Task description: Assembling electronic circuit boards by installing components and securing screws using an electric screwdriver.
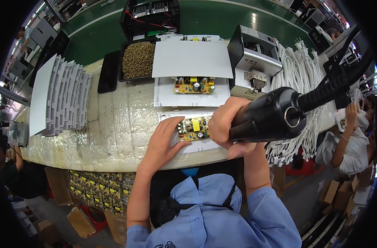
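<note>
My right hand [222,126] is wrapped round a black electric screwdriver [265,118] with a hanging ring and a thick black cable. The tool's tip is hidden behind the hand. Under it lies a yellow-brown circuit board [192,135] with a yellow transformer and capacitors, set in a white plastic housing [205,146] near the table's front edge. My left hand [158,142] rests at the board's left side, fingers stretched and thumb apart, touching the housing. Just beyond sits another board [184,86] in a white housing, partly covered by a plain white panel [192,58].
Stacked white panels [44,97] stand at the left. A black tray of small brass-coloured screws [137,62] is beside a dark flat tray [109,72]. A screw feeder machine [254,62] and bundled white cables [296,66] stand right. More circuit boards [99,188] lie below the table.
</note>
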Demonstrator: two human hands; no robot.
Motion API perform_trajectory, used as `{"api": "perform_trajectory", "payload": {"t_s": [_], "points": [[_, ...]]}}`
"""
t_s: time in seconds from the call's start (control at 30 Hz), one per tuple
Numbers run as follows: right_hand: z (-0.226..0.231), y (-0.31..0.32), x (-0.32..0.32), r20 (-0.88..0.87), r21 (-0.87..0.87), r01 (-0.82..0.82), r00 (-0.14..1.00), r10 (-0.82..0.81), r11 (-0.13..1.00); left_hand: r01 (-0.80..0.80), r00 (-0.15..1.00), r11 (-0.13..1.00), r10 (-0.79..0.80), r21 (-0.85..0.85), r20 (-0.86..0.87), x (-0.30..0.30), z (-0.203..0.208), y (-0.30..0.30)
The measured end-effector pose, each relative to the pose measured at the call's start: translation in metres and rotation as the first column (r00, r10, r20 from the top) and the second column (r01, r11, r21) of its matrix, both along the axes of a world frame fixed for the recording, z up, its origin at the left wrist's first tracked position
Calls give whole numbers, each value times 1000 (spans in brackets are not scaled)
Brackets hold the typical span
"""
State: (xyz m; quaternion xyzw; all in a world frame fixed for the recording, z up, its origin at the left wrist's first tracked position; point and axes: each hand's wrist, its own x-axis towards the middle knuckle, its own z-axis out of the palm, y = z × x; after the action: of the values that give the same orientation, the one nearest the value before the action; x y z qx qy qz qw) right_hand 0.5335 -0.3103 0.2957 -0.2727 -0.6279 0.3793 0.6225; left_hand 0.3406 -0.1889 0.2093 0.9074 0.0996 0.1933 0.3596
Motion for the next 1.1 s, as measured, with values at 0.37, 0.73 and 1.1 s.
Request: {"api": "perform_trajectory", "payload": {"t_s": [0.37,0.73,1.1], "points": [[5,0,-1,-198,-89,-88,978,69,992,2,1000,1000,-2,-7,0,1,1,0],[-1,-12,-17,-38,-95,369,927,-374,925,-5,1000,1000,5,15,4,-2,1,-2],[58,-30,44,-255,157,984,-38,-966,-80,5,1000,999,-5,-39,16,10,0,-8]]}}
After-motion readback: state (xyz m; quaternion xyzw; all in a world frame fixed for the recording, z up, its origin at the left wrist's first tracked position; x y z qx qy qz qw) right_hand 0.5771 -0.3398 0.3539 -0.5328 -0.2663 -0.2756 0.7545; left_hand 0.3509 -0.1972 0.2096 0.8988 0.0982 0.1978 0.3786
